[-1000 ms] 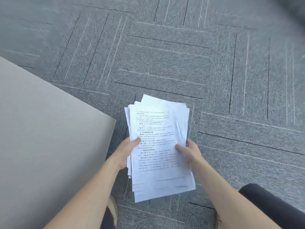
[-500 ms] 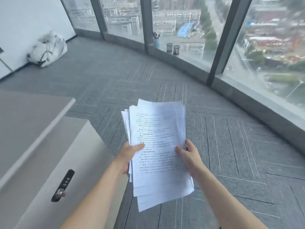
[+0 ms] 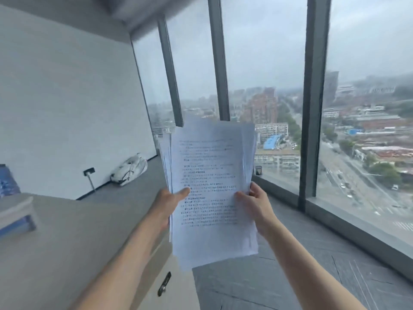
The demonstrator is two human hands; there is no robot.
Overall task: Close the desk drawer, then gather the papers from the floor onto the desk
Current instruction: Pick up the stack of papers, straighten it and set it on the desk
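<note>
Both grips clamped on papers [image 3: 212,189], left hand [image 3: 166,203], right hand [image 3: 257,204], stack upright, lengthwise vertical

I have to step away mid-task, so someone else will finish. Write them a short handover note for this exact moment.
Left hand: gripping the left edge of the papers, thumb on the front.
Right hand: gripping the right edge.
The papers are one loose stack held up in the air, beside the desk, not on it.
Done: stack is off the floor; the drawer front with its lock looks shut.
Left: set the stack on the desk top. The floor nearest the desk is hidden, so check for stray sheets.
</note>
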